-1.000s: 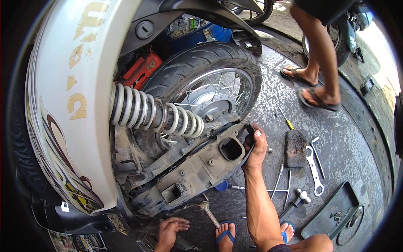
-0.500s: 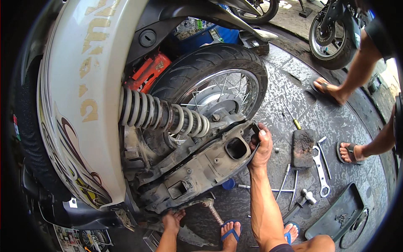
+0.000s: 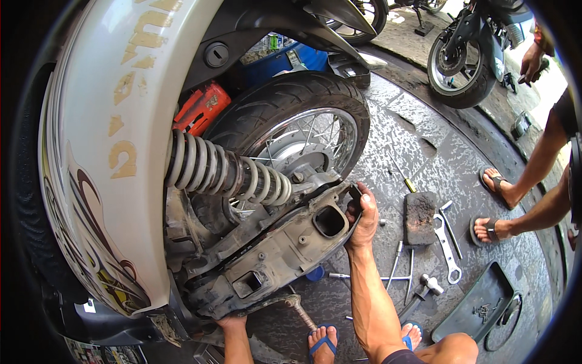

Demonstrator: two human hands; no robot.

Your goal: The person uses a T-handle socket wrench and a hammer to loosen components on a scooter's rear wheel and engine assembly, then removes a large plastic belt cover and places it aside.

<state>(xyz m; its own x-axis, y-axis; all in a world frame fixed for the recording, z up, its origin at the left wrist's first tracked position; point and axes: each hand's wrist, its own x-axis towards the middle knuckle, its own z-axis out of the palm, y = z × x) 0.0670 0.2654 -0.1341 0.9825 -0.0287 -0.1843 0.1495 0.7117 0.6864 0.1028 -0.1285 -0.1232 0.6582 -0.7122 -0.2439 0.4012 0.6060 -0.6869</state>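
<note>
A grimy housing [image 3: 282, 255] slants across the lower middle beside the rear wheel [image 3: 347, 127] and white coil spring [image 3: 185, 161] of a motorbike. My right hand [image 3: 364, 215] grips the housing's right end, fingers curled around its rim. From below, my left hand [image 3: 233, 321] reaches beneath the lower left end, its fingers hidden there. The bike's white body panel [image 3: 103, 218] with peeling lettering fills the left side.
On the floor lie a yellow screwdriver [image 3: 408, 183], dark block [image 3: 419, 218], wrench [image 3: 448, 255], hammer [image 3: 431, 284] and tray [image 3: 473, 303]. Another person's sandalled feet [image 3: 497, 230] are at right, near another motorbike [image 3: 461, 73]. A red object [image 3: 203, 109] lies behind the spring.
My left hand has risen to the housing's underside and its fingers have disappeared behind it. The other person has stepped toward the right edge, and a hand of theirs now shows at upper right.
</note>
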